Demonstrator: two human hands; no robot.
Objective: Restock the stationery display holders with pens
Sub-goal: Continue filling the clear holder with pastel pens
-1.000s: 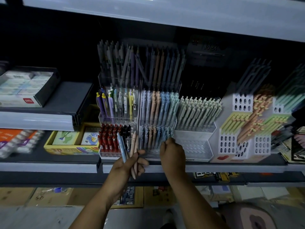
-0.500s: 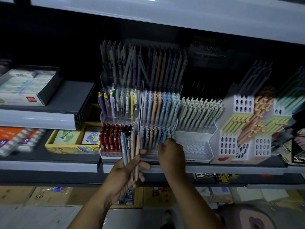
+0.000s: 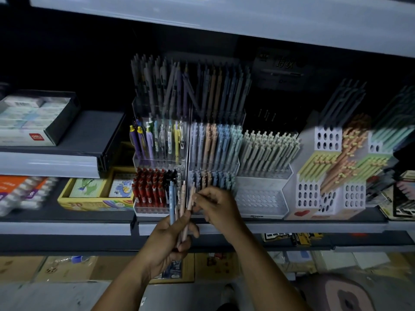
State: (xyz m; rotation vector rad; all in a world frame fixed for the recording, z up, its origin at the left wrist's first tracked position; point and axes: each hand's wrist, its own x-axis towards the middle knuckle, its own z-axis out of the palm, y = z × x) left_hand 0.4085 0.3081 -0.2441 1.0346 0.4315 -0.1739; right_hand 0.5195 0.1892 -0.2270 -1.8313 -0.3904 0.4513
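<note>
My left hand (image 3: 167, 241) grips a small bundle of pastel pens (image 3: 177, 205), blue, beige and peach, held upright in front of the shelf edge. My right hand (image 3: 216, 206) pinches the upper end of one peach pen (image 3: 190, 199) in that bundle. Behind the hands stands a clear tiered holder (image 3: 213, 167) with rows of pastel blue, peach and green pens; its lowest row sits just above my right hand. To its left another clear holder (image 3: 157, 163) carries red-capped pens at the bottom and mixed pens above.
A white perforated holder (image 3: 261, 198) with cream pens stands to the right, then a white cube-shaped holder (image 3: 327, 198) with green and orange pens. A yellow box (image 3: 94, 198) and eraser boxes (image 3: 29, 120) sit at the left. Cardboard boxes lie on the floor below.
My right hand has drawn back from the holder's lowest row and moved left to the bundle, where it now pinches one peach pen. The left hand stays in place with the bundle.
</note>
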